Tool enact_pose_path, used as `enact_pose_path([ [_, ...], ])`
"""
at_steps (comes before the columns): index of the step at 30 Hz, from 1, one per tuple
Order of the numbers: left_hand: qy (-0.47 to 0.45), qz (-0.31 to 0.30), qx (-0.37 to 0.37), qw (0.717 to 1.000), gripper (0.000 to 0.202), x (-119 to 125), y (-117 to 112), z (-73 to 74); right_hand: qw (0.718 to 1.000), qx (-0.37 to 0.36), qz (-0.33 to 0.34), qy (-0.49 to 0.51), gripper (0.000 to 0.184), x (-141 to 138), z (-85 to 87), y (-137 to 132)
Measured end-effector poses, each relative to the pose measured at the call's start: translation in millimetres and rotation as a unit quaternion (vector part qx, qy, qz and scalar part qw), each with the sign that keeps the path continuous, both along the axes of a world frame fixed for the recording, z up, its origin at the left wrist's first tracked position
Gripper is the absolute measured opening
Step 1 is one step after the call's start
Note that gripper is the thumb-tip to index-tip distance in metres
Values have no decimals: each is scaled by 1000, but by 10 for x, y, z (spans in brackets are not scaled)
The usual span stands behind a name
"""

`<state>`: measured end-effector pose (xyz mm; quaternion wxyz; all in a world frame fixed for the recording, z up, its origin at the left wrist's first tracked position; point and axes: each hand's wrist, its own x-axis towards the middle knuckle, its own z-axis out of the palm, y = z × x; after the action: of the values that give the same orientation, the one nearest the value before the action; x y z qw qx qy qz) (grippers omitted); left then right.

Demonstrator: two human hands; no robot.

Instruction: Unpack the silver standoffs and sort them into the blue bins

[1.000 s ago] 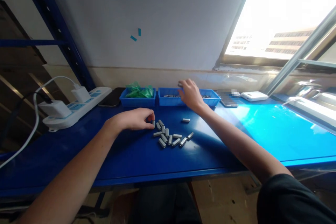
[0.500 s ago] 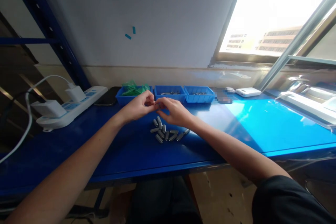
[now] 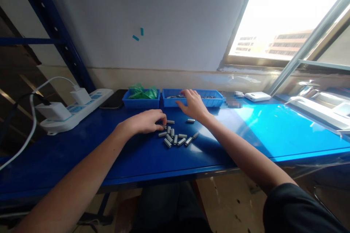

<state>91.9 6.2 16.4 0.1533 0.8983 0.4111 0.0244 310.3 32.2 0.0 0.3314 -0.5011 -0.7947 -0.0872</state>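
Note:
My left hand (image 3: 147, 121) rests low over the table at the left edge of a loose group of short metal cylinders (image 3: 175, 139). Its thumb and fingers close on one metal cylinder (image 3: 164, 126), partly hidden by the fingertips. My right hand (image 3: 194, 105) reaches over the front rim of a blue bin (image 3: 171, 103) that holds small metal parts, its thumb and fingers apart and nothing visible between them. Between the hands and the bins, a single metal cylinder (image 3: 190, 120) lies apart from the others.
A blue bin (image 3: 140, 104) with green plastic bags (image 3: 142, 91) stands at the left, beside a black phone (image 3: 114, 99). A white power strip (image 3: 78, 111) with plugs lies further left. Another blue bin (image 3: 216, 102) and a white device (image 3: 257, 96) are on the right.
My hands, together in front of the bins before, have parted. The left came down to the cylinders and closed on one; the right moved right and opened over the bin. A separate cylinder now shows.

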Motion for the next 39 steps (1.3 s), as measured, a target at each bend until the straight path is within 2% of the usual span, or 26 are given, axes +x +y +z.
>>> enact_pose_path([
  [3, -88, 37, -10, 995, 22, -18, 67, -32, 992, -18, 127, 3, 25, -130, -12, -177],
  [6, -250, 85, -19, 964, 40, -49, 131, -45, 972, -6, 235, -13, 17, -217, 30, -277],
  [9, -376, 95, -63, 919, 54, -45, 159, -50, 966, 26, 257, -21, 16, -227, 43, -286],
  [12, -440, 82, -112, 887, 61, 3, 150, -61, 963, 79, 256, -32, 16, -203, 32, -261],
  [15, -440, 76, -130, 885, 59, 55, 131, -89, 961, 138, 238, -12, 16, -152, 74, -224],
  [17, -388, 73, -98, 914, 55, 64, 129, -121, 963, 183, 193, 47, 17, -77, 148, -168],
  [20, -229, 38, 3, 973, 44, 44, 141, -187, 960, 238, 60, 136, 22, 94, 262, -14],
  [22, -133, -10, 45, 990, 35, 37, 150, -232, 971, 209, -15, 118, 24, 206, 279, 98],
  [24, -87, -33, 66, 994, 28, 51, 154, -264, 990, 124, -45, 44, 24, 271, 234, 159],
  [26, -89, -6, 90, 992, 25, 83, 152, -274, 999, 37, -29, -23, 26, 270, 157, 134],
  [29, -159, 54, 104, 980, 26, 125, 151, -255, 996, -17, 65, -64, 29, 163, 77, -28],
  [31, -226, 76, 85, 968, 30, 131, 158, -233, 988, -16, 133, -81, 27, 65, 74, -143],
  [33, -277, 84, 61, 955, 35, 123, 168, -217, 981, 1, 167, -97, 23, -16, 93, -216],
  [39, -364, 97, 9, 926, 48, 129, 145, -169, 978, 50, 162, -124, 21, -72, 167, -287],
])
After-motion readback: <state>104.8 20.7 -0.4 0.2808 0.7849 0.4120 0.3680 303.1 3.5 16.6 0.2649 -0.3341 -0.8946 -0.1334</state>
